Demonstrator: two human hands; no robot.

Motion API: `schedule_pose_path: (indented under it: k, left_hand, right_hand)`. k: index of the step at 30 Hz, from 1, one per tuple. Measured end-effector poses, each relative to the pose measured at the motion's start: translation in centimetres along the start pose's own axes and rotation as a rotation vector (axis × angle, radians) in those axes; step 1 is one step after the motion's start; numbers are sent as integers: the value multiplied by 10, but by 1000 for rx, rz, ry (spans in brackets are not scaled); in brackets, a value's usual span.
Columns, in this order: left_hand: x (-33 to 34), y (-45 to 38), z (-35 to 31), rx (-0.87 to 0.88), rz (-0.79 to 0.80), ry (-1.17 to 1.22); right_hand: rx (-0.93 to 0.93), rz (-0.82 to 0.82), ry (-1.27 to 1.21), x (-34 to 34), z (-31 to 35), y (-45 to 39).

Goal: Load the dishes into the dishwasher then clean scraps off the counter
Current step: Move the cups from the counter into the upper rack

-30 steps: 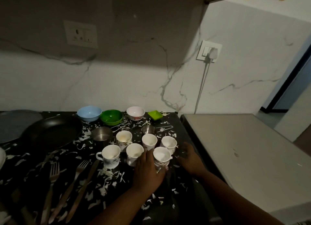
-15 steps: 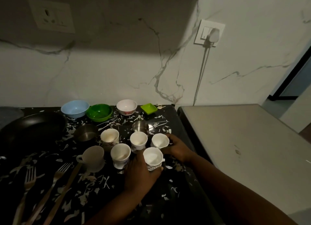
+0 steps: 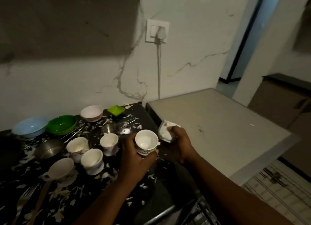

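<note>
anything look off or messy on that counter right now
Yes: pale scraps are strewn across the black counter among the dishes, and one white cup near the forks lies tipped on its side while the others stand upright.

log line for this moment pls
phase: picking up cups | left hand: holds white cup | right hand: holds second cup, tilted | on counter: four cups, bowls, scraps

white plug (image 3: 161, 33) in wall socket (image 3: 157, 31), cord hanging down.
</note>
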State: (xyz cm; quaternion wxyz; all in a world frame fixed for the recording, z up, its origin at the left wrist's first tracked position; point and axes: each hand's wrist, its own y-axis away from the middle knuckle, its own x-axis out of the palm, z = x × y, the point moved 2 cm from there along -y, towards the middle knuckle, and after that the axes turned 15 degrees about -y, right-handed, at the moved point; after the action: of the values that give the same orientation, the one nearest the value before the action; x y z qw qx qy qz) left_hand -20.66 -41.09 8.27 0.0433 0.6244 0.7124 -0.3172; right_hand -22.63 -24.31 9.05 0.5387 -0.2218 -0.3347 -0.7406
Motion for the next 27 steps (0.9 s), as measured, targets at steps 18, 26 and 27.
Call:
schedule_pose_path:
  k: [18,26,27]
  left_hand:
    - [349,165,-191,-289,1131,288]
    - [442,205,-96,-627,996,-105]
    - [454,203,-69,-613,961,-153]
  right_hand:
    - [-170,-486,-667,-381,155,151]
    - [142,-773,-266,-495,101,130]
    - [173,-814,-180,-501,92,123]
